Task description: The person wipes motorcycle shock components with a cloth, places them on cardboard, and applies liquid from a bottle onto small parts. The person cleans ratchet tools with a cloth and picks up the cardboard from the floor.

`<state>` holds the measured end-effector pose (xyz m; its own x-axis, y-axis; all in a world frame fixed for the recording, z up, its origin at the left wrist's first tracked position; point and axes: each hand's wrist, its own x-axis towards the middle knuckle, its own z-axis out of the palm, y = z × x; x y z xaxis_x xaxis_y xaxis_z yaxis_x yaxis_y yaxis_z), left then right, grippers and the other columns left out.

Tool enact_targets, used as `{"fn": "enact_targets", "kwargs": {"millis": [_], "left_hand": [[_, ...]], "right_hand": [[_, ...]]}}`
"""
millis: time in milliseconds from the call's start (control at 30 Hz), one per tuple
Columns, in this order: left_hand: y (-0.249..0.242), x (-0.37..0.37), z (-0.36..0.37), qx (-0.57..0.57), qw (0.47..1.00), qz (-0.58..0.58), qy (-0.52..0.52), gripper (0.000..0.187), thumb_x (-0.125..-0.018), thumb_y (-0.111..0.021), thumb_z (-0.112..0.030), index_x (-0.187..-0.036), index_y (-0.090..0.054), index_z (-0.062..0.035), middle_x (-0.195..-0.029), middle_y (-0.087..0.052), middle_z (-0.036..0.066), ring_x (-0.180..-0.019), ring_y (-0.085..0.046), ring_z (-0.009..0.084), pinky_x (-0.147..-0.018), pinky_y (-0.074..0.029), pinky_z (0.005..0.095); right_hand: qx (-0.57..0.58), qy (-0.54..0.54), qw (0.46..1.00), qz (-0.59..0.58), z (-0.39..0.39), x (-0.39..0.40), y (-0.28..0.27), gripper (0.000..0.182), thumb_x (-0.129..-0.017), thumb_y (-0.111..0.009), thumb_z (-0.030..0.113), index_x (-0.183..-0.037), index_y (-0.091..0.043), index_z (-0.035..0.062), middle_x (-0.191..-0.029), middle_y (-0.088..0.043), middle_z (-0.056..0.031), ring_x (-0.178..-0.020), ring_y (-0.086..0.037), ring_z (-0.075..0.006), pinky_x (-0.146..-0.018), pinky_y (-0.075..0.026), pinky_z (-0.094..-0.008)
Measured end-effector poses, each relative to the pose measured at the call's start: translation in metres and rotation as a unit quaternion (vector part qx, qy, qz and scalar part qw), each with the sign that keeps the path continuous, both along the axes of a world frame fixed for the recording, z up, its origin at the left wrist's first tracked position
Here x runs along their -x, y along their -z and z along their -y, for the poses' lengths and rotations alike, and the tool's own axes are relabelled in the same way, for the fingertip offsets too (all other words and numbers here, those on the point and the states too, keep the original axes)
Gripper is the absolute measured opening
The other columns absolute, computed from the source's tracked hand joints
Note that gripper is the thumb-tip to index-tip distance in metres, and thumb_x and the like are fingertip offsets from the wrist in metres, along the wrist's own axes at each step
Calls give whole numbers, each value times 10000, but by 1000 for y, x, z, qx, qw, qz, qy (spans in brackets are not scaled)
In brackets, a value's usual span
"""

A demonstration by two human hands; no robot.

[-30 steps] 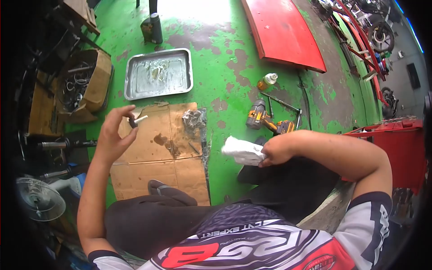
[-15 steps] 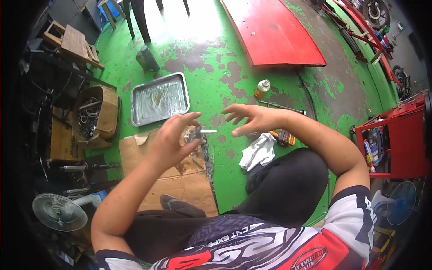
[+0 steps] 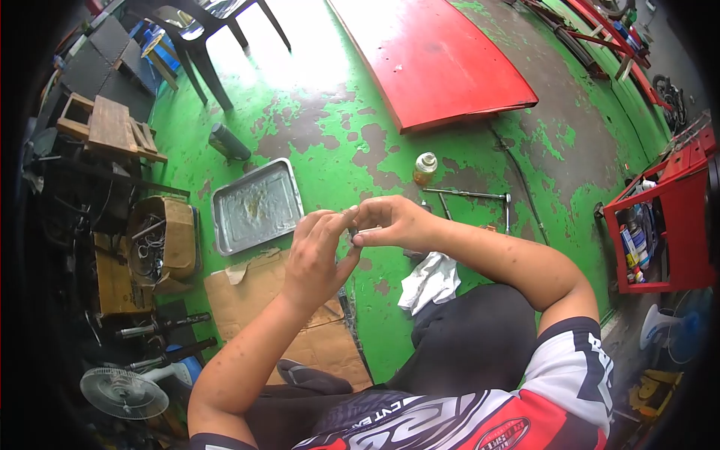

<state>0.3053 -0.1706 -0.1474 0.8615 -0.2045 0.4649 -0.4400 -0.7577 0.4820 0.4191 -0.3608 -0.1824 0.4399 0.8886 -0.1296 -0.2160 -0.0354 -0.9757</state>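
My left hand point(image 3: 319, 251) and my right hand point(image 3: 394, 223) meet in front of me, above the floor beside the cardboard sheet point(image 3: 247, 300). Between their fingertips is a small metal part point(image 3: 354, 234) with a dark end and a thin light shaft. The left fingers pinch its dark end, while the right thumb and fingers close around the shaft side. The fingers cover much of it. A metal tray point(image 3: 259, 206) lies beyond my left hand, and a crumpled white cloth point(image 3: 431, 283) is below my right forearm.
A clear bottle point(image 3: 425, 169), a long-handled wrench point(image 3: 469, 194) and a red panel point(image 3: 442, 67) lie ahead. A dark bottle point(image 3: 229, 142), a box of parts point(image 3: 176, 244) and a fan point(image 3: 124, 393) are at left. A red tool cart point(image 3: 675, 217) stands at right.
My right hand has moved left and closed on the small part that my left hand was holding. Both hands were apart before. The view has shifted slightly.
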Motion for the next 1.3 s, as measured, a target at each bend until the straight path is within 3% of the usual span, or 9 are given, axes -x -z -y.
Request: {"fn": "enact_targets", "kwargs": {"millis": [67, 167, 233, 367, 533, 867, 1100, 1200, 1300], "left_hand": [[3, -4, 6, -1, 1000, -16, -14, 719, -744, -786, -67, -1403, -499, -94, -1123, -643, 102, -1109, -593, 333, -996, -448, 475], [-12, -1, 11, -15, 997, -53, -45, 691, -739, -806, -79, -1371, -526, -83, -1152, -633, 120, -1136, -580, 347, -1004, -452, 465], [-14, 8, -6, -39, 994, -80, -57, 635, -732, -823, -73, -1315, -571, -74, -1182, -629, 138, -1147, -576, 359, -978, -471, 436], [-25, 44, -54, -93, 986, -114, -72, 242, -715, -834, -70, -923, -712, -48, -998, -675, 113, -1054, -623, 323, -918, -492, 422], [-59, 96, -82, -65, 965, -179, -181, 210, -665, -818, -26, -807, -662, -25, -944, -673, 116, -977, -626, 311, -870, -487, 395], [-53, 141, -93, 56, 923, -222, -310, 314, -655, -800, -42, -927, -645, -14, -1019, -660, 139, -990, -620, 302, -894, -471, 373], [-48, 139, -97, 85, 925, -225, -295, 337, -660, -802, -34, -957, -647, 3, -1020, -662, 143, -979, -626, 306, -896, -473, 365], [-48, 140, -98, 94, 920, -240, -295, 337, -684, -791, -61, -981, -640, -4, -1037, -653, 123, -1009, -616, 279, -929, -462, 357], [-47, 142, -101, 96, 920, -232, -300, 361, -684, -799, -66, -1004, -642, -5, -1030, -652, 130, -995, -617, 291, -922, -463, 361]], "right_hand": [[-4, 11, 1000, 9, 5, -5, 8, 337, -917, -768, 199, -1169, -643, 14, -1145, -682, -70, -1133, -618, -160, -993, -489, -336], [60, 103, 971, 208, 22, -38, 21, 311, -882, -782, 227, -1097, -688, 22, -1067, -736, -119, -1014, -694, -187, -908, -535, -340], [210, 149, 924, 283, 46, -79, 35, 274, -868, -768, 275, -1072, -714, 100, -1103, -745, -138, -1000, -727, -247, -898, -554, -367], [369, 157, 764, 506, 95, -156, 76, 236, -815, -737, 229, -1030, -727, 132, -1026, -718, -129, -1040, -664, -325, -914, -526, -438], [424, 82, 734, 525, 96, -186, 102, 237, -826, -719, 192, -1060, -723, 160, -1068, -677, -81, -1101, -630, -280, -945, -520, -423], [448, -10, 649, 615, 79, -188, 115, 253, -826, -739, 242, -1046, -730, 116, -1018, -696, -71, -1079, -646, -273, -913, -538, -400], [578, 49, 611, 539, 60, -184, 107, 540, -889, -662, 568, -805, -756, 43, -855, -738, -126, -901, -717, -307, -798, -568, -414], [649, 61, 607, 455, 48, -179, 86, 527, -898, -659, 561, -947, -746, 44, -942, -741, -127, -954, -710, -306, -826, -563, -413], [554, 130, 625, 534, 68, -177, 98, 479, -892, -686, 485, -1135, -694, 73, -1044, -727, -127, -1018, -695, -306, -868, -551, -415]]}}
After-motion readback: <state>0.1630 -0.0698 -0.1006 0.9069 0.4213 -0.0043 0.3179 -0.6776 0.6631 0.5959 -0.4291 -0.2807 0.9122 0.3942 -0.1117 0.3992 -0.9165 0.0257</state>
